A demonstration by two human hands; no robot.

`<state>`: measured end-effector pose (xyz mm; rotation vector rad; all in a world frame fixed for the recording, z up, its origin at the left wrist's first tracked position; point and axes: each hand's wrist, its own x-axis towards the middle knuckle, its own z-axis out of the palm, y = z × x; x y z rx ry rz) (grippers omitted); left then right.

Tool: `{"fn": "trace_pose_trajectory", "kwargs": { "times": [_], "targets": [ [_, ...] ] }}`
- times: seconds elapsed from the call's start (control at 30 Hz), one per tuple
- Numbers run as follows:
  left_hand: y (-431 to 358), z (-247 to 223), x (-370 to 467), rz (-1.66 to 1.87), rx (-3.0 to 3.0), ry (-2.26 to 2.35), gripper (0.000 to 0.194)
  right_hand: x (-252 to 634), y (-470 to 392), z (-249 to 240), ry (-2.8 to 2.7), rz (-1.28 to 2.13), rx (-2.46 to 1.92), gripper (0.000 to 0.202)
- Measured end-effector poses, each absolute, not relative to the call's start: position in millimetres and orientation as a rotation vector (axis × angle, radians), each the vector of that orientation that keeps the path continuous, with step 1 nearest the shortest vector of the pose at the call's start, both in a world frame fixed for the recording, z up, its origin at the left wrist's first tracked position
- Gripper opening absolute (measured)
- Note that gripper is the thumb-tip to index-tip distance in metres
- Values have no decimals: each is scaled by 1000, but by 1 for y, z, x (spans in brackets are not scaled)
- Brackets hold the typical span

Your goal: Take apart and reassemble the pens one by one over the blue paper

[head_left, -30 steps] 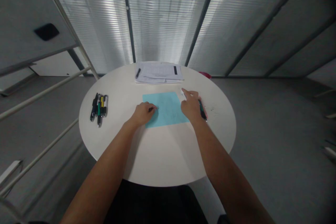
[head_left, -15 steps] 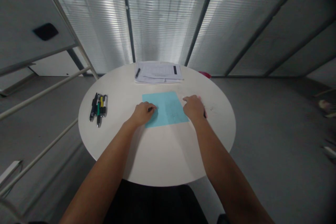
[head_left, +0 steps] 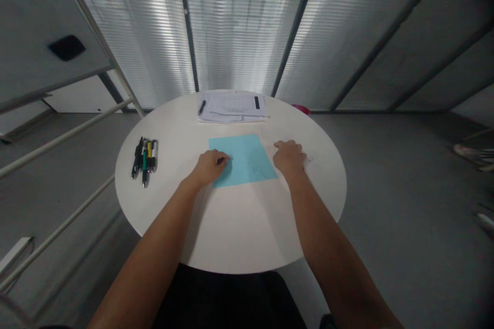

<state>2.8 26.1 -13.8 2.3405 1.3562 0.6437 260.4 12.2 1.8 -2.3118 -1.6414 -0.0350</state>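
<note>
My left hand (head_left: 210, 165) rests curled on the near left corner of the blue sheet (head_left: 243, 159) at the centre of the table (head_left: 231, 226), pinching a small dark item. My right hand (head_left: 289, 157) lies clenched just beside the sheet's right edge; its contents cannot be determined. A paper stack (head_left: 233, 105) sits at the far edge.

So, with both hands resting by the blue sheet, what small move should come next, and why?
Probably lift the right hand slightly off the table and bring it over the blue sheet. That hand lies closed just beside the sheet's right edge, and what it holds cannot be seen. The left hand already rests on the sheet's left edge, so the paper looks steady.
</note>
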Motion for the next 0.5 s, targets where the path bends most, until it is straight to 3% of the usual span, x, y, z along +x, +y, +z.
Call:
{"fn": "trace_pose_trajectory", "kwargs": {
  "times": [0.5],
  "targets": [
    [26,-14,3,645,2319,1363,31,268,16,-4,-1641,-158,-2252,31]
  ]
}}
